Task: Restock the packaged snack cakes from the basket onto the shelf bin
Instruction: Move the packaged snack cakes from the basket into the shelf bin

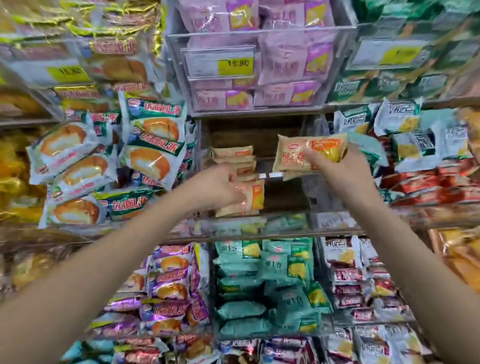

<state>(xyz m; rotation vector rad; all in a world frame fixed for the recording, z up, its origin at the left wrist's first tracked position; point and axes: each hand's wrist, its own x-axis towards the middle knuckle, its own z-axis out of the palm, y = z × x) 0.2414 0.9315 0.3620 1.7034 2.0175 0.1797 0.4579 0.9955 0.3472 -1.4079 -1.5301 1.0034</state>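
At the shelf bin (284, 157), the left hand (218, 187) pinches a stacked cake pack (253, 197); the right hand (337, 169) grips another pack (296, 153).

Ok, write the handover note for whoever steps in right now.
Left hand: grips a tan pack at the left front of the bin, on the stack there.
Right hand: holds another tan pack in the air above the bin's right side, not yet set down.
Done: a short stack of tan packs sits in the bin's left half.
Left: the right half looks bare; place both held packs, then keep filling. The basket is out of view.
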